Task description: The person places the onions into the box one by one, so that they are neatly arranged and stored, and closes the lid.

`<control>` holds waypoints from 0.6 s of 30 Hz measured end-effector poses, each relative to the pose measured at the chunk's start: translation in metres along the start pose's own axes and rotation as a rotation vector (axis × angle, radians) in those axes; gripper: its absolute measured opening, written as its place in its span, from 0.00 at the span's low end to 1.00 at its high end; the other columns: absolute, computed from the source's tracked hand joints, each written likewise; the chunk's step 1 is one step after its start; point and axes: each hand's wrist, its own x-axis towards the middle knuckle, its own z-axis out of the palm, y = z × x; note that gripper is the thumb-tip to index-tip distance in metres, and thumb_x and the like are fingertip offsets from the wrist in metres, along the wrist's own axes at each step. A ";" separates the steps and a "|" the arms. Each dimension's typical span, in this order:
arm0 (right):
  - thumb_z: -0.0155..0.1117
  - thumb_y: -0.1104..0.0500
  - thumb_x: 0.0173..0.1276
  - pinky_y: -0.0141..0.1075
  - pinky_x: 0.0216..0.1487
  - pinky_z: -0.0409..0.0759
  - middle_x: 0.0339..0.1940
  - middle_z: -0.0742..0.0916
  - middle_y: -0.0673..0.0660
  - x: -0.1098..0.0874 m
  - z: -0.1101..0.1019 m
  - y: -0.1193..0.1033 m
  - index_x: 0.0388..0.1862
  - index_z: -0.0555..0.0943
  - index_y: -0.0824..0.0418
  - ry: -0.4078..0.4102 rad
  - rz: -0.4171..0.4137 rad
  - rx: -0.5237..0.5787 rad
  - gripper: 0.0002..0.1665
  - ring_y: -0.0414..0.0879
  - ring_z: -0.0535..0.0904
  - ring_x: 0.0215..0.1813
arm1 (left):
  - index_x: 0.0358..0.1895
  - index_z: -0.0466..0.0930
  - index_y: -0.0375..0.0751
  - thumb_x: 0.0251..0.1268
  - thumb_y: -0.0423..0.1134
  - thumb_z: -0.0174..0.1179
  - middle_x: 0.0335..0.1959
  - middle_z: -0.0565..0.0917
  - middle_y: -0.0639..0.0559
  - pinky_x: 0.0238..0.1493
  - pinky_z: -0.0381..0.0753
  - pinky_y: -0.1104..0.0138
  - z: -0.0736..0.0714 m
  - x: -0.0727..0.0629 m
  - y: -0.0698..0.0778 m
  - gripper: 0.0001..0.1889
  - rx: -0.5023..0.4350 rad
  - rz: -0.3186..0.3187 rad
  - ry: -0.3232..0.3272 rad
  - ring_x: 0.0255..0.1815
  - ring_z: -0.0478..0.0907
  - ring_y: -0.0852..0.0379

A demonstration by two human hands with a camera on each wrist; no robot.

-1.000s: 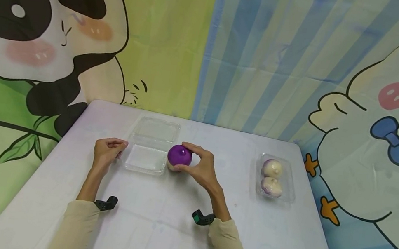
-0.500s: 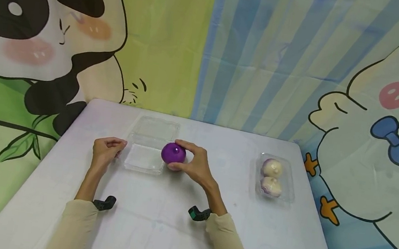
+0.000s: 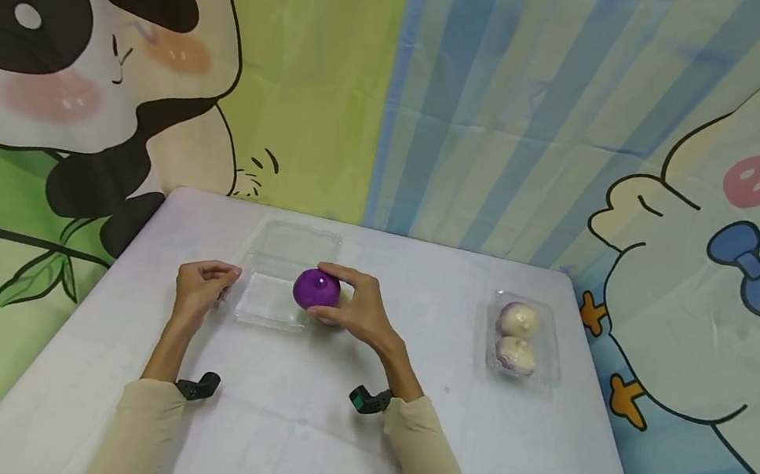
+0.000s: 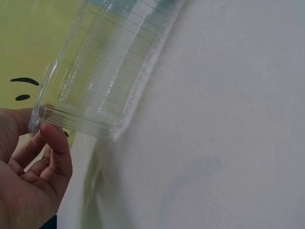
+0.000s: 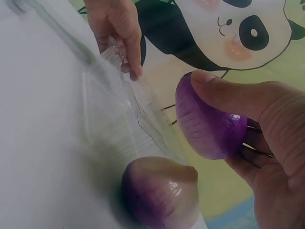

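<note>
Purple onion (image 3: 315,290) | moved left over clear box (image 3: 265,300) | held in right grip (image 3: 366,310)

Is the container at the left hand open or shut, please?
The clear container is open: in the head view, its two halves lie spread, one beyond the other.

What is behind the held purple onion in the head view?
A paler onion shows partly; the rest of it, and part of the clear box, are covered by the purple onion and right hand.
</note>
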 end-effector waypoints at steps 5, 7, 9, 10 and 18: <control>0.93 0.59 0.53 0.49 0.82 0.78 0.71 0.88 0.56 0.006 0.006 -0.003 0.71 0.85 0.59 -0.025 0.015 -0.027 0.45 0.52 0.81 0.78 | 0.51 0.88 0.23 0.73 0.34 0.73 0.23 0.88 0.57 0.19 0.76 0.74 0.000 0.000 -0.001 0.14 -0.005 -0.004 -0.006 0.19 0.75 0.67; 0.93 0.60 0.53 0.49 0.82 0.78 0.71 0.88 0.57 0.008 0.009 -0.004 0.71 0.85 0.59 -0.031 0.013 -0.035 0.45 0.52 0.81 0.77 | 0.51 0.88 0.24 0.73 0.35 0.72 0.23 0.88 0.57 0.19 0.76 0.74 0.000 0.001 -0.001 0.14 -0.004 -0.006 -0.007 0.19 0.75 0.67; 0.92 0.61 0.53 0.49 0.81 0.78 0.71 0.88 0.58 0.010 0.012 -0.005 0.71 0.85 0.60 -0.036 0.002 -0.034 0.45 0.53 0.82 0.77 | 0.51 0.88 0.24 0.73 0.35 0.73 0.24 0.88 0.57 0.20 0.76 0.74 0.000 0.001 -0.001 0.14 -0.003 -0.007 -0.008 0.19 0.75 0.67; 0.92 0.62 0.53 0.49 0.81 0.79 0.71 0.88 0.58 0.011 0.014 -0.006 0.71 0.85 0.60 -0.041 -0.002 -0.036 0.45 0.53 0.82 0.77 | 0.51 0.88 0.24 0.73 0.35 0.73 0.24 0.88 0.58 0.20 0.76 0.74 0.000 0.001 -0.001 0.15 -0.002 -0.007 -0.009 0.20 0.75 0.67; 0.91 0.63 0.55 0.50 0.79 0.81 0.71 0.88 0.61 0.015 0.023 -0.006 0.72 0.83 0.65 -0.088 -0.023 -0.060 0.45 0.56 0.83 0.76 | 0.51 0.88 0.24 0.73 0.35 0.73 0.24 0.88 0.56 0.20 0.77 0.74 0.000 0.000 -0.002 0.15 -0.016 -0.003 -0.004 0.20 0.75 0.67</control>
